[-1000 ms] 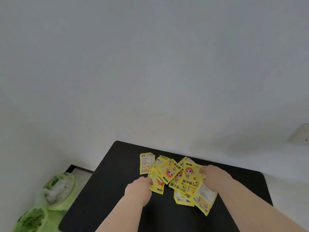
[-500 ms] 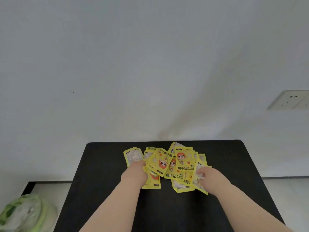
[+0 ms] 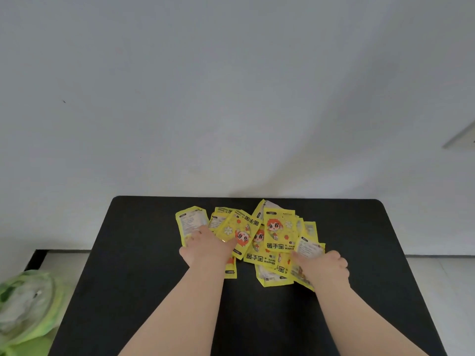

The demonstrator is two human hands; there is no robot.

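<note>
Several yellow hand-warmer packets (image 3: 277,232) lie in an overlapping heap on the far half of a black table (image 3: 144,265). Some show a red-haired cartoon figure and others a white printed back. My left hand (image 3: 205,247) is at the heap's left side. Its fingertips touch the leftmost packet (image 3: 190,219), and a tilted packet (image 3: 241,227) lies over its thumb side, which hides how the fingers hold it. At the heap's right front corner, my right hand (image 3: 325,268) has curled fingers and pinches a white-backed packet (image 3: 307,247).
A pale wall (image 3: 231,98) rises right behind the table's far edge. A green and white plastic bag (image 3: 23,304) sits on the floor to the left of the table. A wall socket plate (image 3: 462,137) shows at the right edge.
The view swung from tilted to square with the table. Both hands stayed on the heap, and the right hand drew back to its front right corner.
</note>
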